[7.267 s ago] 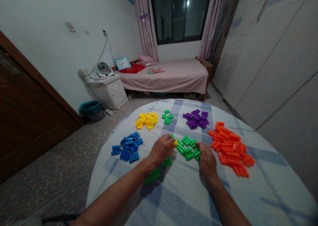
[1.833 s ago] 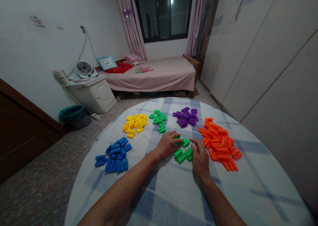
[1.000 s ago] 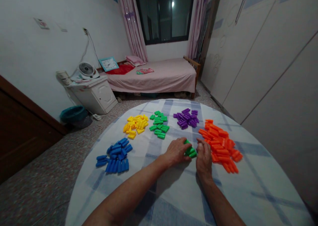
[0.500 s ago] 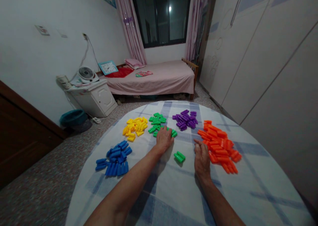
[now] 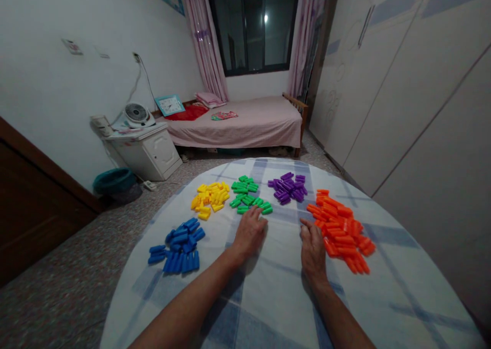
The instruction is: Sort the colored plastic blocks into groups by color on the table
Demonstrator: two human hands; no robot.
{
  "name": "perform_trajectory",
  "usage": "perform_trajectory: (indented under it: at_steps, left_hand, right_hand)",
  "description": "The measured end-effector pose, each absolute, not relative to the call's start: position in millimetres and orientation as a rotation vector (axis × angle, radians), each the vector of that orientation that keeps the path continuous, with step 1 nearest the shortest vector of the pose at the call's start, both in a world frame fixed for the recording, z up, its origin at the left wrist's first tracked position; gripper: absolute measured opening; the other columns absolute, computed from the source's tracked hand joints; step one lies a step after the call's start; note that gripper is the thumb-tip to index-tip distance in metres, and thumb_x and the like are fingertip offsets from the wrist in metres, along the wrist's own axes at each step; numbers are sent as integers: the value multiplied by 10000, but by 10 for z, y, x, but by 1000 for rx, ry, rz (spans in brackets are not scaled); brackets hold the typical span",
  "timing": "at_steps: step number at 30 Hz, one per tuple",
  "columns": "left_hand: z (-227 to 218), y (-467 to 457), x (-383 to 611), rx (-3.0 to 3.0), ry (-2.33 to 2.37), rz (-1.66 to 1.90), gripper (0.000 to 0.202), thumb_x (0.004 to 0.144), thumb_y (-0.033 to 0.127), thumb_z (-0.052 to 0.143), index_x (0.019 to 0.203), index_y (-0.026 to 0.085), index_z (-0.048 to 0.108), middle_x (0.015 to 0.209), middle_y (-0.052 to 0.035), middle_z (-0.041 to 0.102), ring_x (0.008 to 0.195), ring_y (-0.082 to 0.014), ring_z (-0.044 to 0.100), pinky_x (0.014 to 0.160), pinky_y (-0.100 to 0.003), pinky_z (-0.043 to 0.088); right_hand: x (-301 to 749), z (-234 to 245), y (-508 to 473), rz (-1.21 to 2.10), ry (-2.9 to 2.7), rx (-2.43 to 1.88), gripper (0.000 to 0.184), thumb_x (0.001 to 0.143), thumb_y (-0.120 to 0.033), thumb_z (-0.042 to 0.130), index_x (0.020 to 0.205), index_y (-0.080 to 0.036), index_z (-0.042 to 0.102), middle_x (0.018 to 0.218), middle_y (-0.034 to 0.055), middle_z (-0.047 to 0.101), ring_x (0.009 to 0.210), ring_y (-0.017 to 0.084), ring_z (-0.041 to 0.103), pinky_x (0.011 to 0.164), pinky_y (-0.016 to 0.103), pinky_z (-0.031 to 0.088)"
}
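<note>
My left hand (image 5: pixel 250 233) is low over the table, its fingertips at the near edge of a pile of green plastic pieces (image 5: pixel 245 186). Its fingers look apart, and I see nothing held in them; the underside of the palm is hidden. My right hand (image 5: pixel 312 249) rests on the cloth just left of the orange pieces (image 5: pixel 339 231), fingers loosely stretched forward and holding nothing visible. Purple pieces (image 5: pixel 287 188) lie beyond, between the two hands. Yellow pieces (image 5: pixel 210 198) and blue pieces (image 5: pixel 182 246) form separate piles on the left.
A checked cloth covers the round table (image 5: pixel 276 308). Behind it stand a bed (image 5: pixel 245 124) and, at left, a white cabinet (image 5: pixel 153 154) with a fan (image 5: pixel 137 113). A teal bin (image 5: pixel 114 180) is on the floor; a wardrobe (image 5: pixel 414 98) lines the right.
My left hand has come back slightly toward me from the green pile. The small green group that lay between my hands no longer shows there. The right hand has hardly moved.
</note>
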State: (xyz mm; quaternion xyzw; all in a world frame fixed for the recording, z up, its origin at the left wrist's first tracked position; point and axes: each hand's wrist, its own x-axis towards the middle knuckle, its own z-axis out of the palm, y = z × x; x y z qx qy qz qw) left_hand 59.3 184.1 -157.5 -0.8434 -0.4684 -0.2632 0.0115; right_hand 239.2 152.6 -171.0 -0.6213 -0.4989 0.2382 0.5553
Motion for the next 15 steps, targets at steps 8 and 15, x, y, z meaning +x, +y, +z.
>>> perform_trajectory:
  at_steps: [8,15]
  left_hand:
    - [-1467,2033,512,-2033,-2008,-1608,221,862,257,502,1028,182,629,1189,-94,543,1173,-230,498,1036,-456,406]
    - [-1797,2069,422,-1825,-2219,-1566,367,920,339,380,1183,147,548,1343,-148,444,1320,-258,369,1108,-472,316]
  right_hand:
    - [2395,-1744,1539,559,-1207,-1502,423,857,-439,367,1109,-170,573,1108,96,584,1061,244,513,951,409,372]
    - [2388,-1794,1513,608,-1273,-1503,389,854,-450,412,1080,-196,602,1122,81,617,1087,239,545,963,400,406]
